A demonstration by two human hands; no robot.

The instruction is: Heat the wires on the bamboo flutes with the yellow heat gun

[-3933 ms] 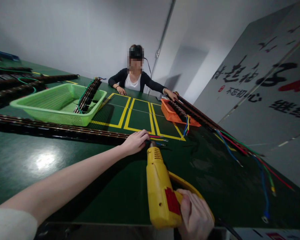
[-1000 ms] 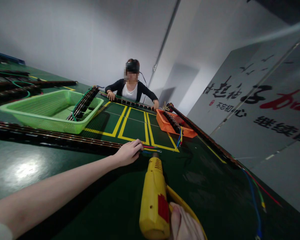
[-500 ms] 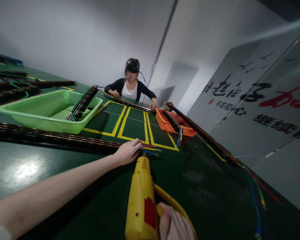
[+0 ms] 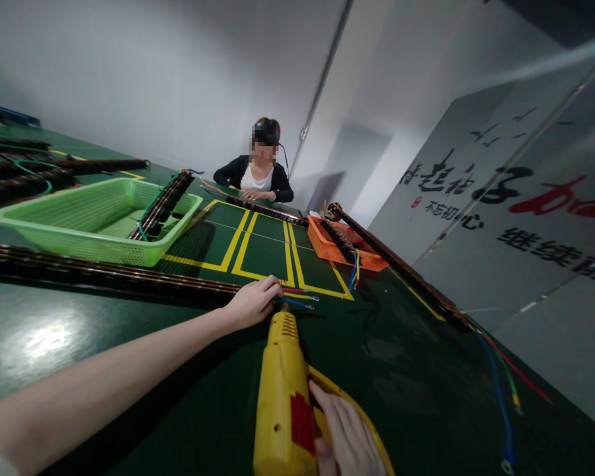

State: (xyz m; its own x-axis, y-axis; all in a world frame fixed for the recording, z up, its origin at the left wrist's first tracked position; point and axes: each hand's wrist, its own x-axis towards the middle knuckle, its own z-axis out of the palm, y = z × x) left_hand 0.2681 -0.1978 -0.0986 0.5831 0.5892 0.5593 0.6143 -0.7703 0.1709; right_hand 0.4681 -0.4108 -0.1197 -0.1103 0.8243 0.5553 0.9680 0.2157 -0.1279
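My left hand (image 4: pixel 252 302) is closed over the end of a long dark strip (image 4: pixel 104 274) that lies across the green table, where short red, yellow and blue wires (image 4: pixel 297 296) stick out. My right hand (image 4: pixel 347 436) grips the handle of a yellow heat gun (image 4: pixel 281 390) at the bottom of the view. The gun's nozzle points at the wire ends, right beside my left fingers.
A green basket (image 4: pixel 86 221) holding a dark strip stands at the left. An orange tray (image 4: pixel 344 246) with wired strips sits further back. Another person sits across the table with hands on a strip. Long strips with coloured wires (image 4: pixel 500 377) run along the right edge.
The heat gun has shifted left and its nozzle has come close to the wire ends at my left hand. The person opposite has drawn both hands in towards the body.
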